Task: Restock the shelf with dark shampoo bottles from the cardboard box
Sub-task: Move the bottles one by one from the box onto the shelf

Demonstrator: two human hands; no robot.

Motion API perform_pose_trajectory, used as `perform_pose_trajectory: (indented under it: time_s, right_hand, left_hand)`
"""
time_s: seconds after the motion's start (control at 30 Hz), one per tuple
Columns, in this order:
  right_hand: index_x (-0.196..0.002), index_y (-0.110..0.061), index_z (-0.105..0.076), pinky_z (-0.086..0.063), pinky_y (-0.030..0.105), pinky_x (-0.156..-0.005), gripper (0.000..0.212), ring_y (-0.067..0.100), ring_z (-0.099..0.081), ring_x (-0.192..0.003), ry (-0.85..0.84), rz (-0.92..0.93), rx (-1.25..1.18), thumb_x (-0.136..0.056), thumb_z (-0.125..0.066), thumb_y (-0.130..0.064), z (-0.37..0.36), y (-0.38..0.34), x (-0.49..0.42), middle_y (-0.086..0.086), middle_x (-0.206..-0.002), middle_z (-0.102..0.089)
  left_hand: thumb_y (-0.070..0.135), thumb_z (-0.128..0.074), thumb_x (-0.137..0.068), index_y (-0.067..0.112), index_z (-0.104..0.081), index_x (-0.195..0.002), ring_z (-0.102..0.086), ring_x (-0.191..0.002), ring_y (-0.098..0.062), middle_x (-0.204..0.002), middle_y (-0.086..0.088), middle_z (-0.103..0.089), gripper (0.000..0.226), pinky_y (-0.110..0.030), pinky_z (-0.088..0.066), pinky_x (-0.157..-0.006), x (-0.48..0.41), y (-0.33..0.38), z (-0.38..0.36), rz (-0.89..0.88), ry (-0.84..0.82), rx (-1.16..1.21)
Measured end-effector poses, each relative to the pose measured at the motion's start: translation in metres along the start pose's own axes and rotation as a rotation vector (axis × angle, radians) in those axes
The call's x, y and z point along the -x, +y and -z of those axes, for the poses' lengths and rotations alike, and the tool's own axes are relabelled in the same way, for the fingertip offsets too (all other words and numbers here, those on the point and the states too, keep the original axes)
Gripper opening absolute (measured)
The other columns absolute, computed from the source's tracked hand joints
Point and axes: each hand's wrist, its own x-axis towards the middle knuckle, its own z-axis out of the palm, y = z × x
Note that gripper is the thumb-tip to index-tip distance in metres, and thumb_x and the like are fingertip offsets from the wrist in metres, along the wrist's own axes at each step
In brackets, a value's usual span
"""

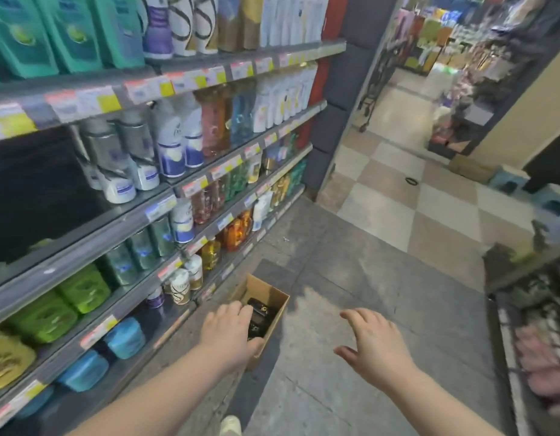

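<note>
A brown cardboard box (266, 294) stands open on the grey floor beside the bottom shelf. Dark shampoo bottles (260, 316) with gold marks lie inside it. My left hand (230, 332) reaches over the box's near end, fingers curled down onto the bottles; whether it grips one I cannot tell. My right hand (371, 344) hovers over the floor to the right of the box, fingers spread, holding nothing. On the left, the shelf unit (93, 234) has a dark bare gap (36, 196) at mid height, left of the silver bottles.
The shelves hold teal, silver, white, green, yellow and blue bottles, with price tags (99, 102) along the edges. A rack with pink items (542, 357) stands at the right. The aisle opens onto a checkered floor (398, 190) ahead. My shoe (230, 425) shows at the bottom.
</note>
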Motion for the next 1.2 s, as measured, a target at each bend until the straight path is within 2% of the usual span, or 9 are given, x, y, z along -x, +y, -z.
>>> perform_pose_trajectory:
  time_s: [0.23,0.37,0.47,0.6,0.77,0.93,1.1,1.2]
  right_hand:
    - [-0.136,-0.029,-0.030,-0.030,0.031,-0.105,0.062,0.018,-0.031,-0.133,-0.072,0.082,0.062,-0.084,-0.052,-0.053,0.027,0.025,-0.129,-0.005,-0.142,-0.036]
    - [-0.137,-0.027,-0.031,-0.032,0.033,-0.103,0.062,0.020,-0.033,-0.132,-0.141,0.193,0.095,-0.084,-0.052,-0.052,0.023,0.032,-0.213,-0.004,-0.142,-0.037]
    - [-0.137,-0.026,-0.032,-0.033,0.034,-0.103,0.063,0.021,-0.035,-0.131,-0.211,0.304,0.113,-0.083,-0.054,-0.051,0.003,0.035,-0.277,-0.003,-0.141,-0.039]
    - [-0.135,-0.024,-0.033,-0.033,0.036,-0.103,0.062,0.023,-0.036,-0.130,-0.378,0.495,0.163,-0.083,-0.054,-0.050,-0.033,0.045,-0.363,0.000,-0.140,-0.040]
    - [-0.127,-0.026,-0.037,-0.035,0.037,-0.097,0.053,0.025,-0.041,-0.124,-0.514,0.717,0.258,-0.082,-0.055,-0.047,-0.078,0.060,-0.467,0.001,-0.129,-0.046]
    - [-0.127,-0.023,-0.038,-0.036,0.040,-0.098,0.049,0.027,-0.043,-0.122,-0.560,0.851,0.323,-0.084,-0.054,-0.042,-0.136,0.049,-0.538,0.003,-0.128,-0.048]
    - [-0.132,-0.023,-0.037,-0.035,0.041,-0.099,0.053,0.029,-0.042,-0.123,-0.614,0.923,0.346,-0.085,-0.054,-0.038,-0.230,0.023,-0.563,0.003,-0.131,-0.045]
    - [-0.133,-0.025,-0.036,-0.035,0.042,-0.099,0.053,0.032,-0.042,-0.123,-0.669,0.936,0.366,-0.085,-0.056,-0.037,-0.293,0.014,-0.568,0.003,-0.135,-0.044]
  left_hand:
    - [0.059,-0.045,-0.082,0.022,-0.039,-0.127,-0.040,-0.121,-0.025,-0.129,-0.002,-0.044,0.059,-0.040,-0.036,-0.101,-0.109,0.009,0.031,0.019,0.007,0.050]
    - [0.061,-0.046,-0.082,0.025,-0.035,-0.133,-0.038,-0.126,-0.021,-0.135,0.002,-0.041,0.062,-0.038,-0.035,-0.103,-0.145,-0.011,0.018,0.169,-0.012,0.116]
    - [0.060,-0.044,-0.084,0.026,-0.032,-0.136,-0.035,-0.129,-0.020,-0.141,0.002,-0.038,0.063,-0.037,-0.033,-0.105,-0.165,-0.031,-0.005,0.356,-0.050,0.170]
    - [0.057,-0.041,-0.087,0.026,-0.033,-0.136,-0.038,-0.130,-0.019,-0.142,0.002,-0.039,0.059,-0.035,-0.036,-0.105,-0.188,-0.031,-0.040,0.629,-0.094,0.282]
    - [0.053,-0.040,-0.090,0.026,-0.028,-0.140,-0.038,-0.130,-0.018,-0.145,0.000,-0.035,0.058,-0.032,-0.037,-0.105,-0.236,0.009,-0.088,0.931,-0.143,0.476]
    - [0.052,-0.043,-0.089,0.028,-0.028,-0.140,-0.037,-0.130,-0.016,-0.145,0.003,-0.035,0.059,-0.029,-0.034,-0.102,-0.287,0.034,-0.133,1.031,-0.137,0.563]
    - [0.052,-0.043,-0.088,0.029,-0.022,-0.141,-0.034,-0.131,-0.016,-0.146,0.007,-0.028,0.061,-0.033,-0.033,-0.103,-0.321,0.019,-0.202,1.095,-0.132,0.590]
    - [0.051,-0.047,-0.087,0.030,-0.027,-0.140,-0.036,-0.128,-0.020,-0.145,0.005,-0.030,0.061,-0.035,-0.036,-0.102,-0.339,0.007,-0.253,1.153,-0.092,0.639]
